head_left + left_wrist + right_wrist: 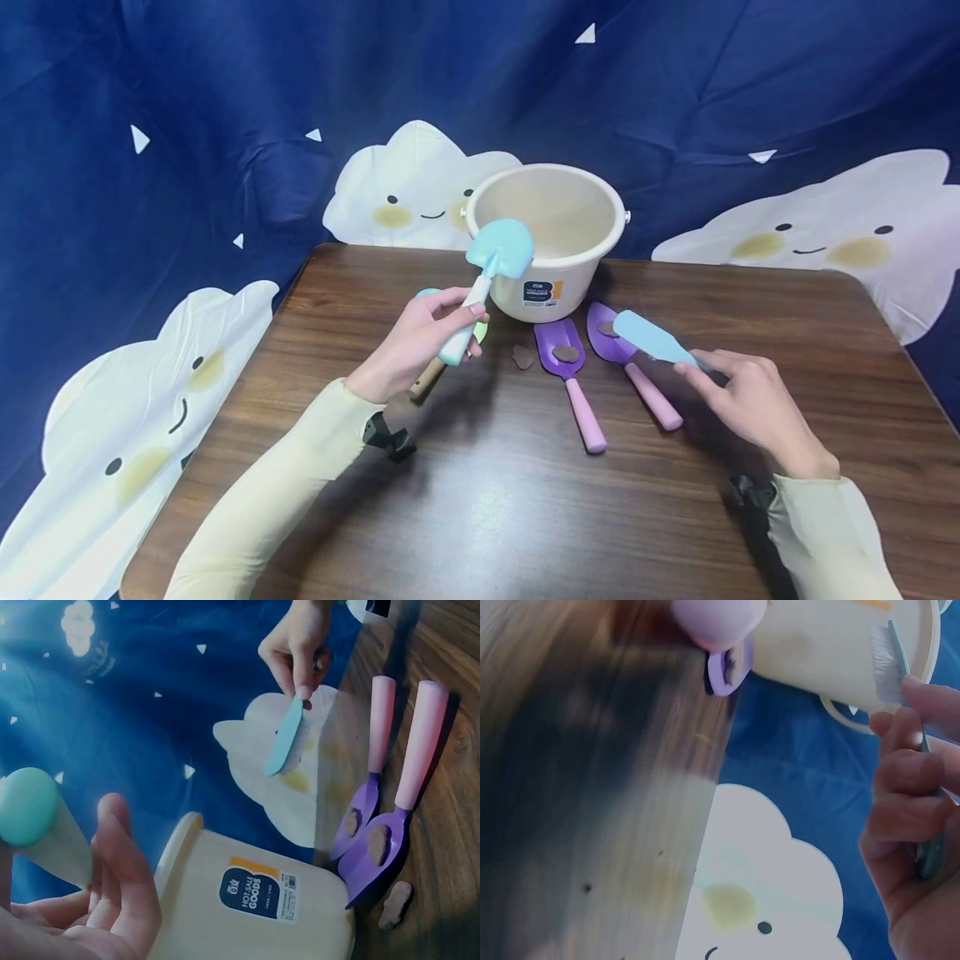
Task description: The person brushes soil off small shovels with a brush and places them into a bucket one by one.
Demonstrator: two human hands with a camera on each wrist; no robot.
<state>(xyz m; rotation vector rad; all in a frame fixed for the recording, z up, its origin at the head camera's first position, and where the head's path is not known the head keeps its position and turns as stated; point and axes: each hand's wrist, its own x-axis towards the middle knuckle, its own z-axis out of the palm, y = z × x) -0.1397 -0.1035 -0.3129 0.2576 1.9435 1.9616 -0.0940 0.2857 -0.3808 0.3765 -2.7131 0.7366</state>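
Head view: on the table's (480, 517) far side, the floor of a bucket (577, 279) is hidden. Nearer, brown pieces (566, 354) are held in the left scoop (579, 400) and right scoop (639, 379). A brown handle (426, 379) is partly covered by the left hand (416, 337). A shovel (501, 248) is gripped there by its handle, blade raised before the bucket; a brush (652, 336) is pinched by the right hand (753, 400) at its right end.

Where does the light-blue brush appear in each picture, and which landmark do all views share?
Head: the light-blue brush is right of centre, in the right hand.
Left wrist: upper half, slightly right of centre, below that hand.
Right wrist: along the right side, bristles at upper right.
Shared landmark: the cream bucket.
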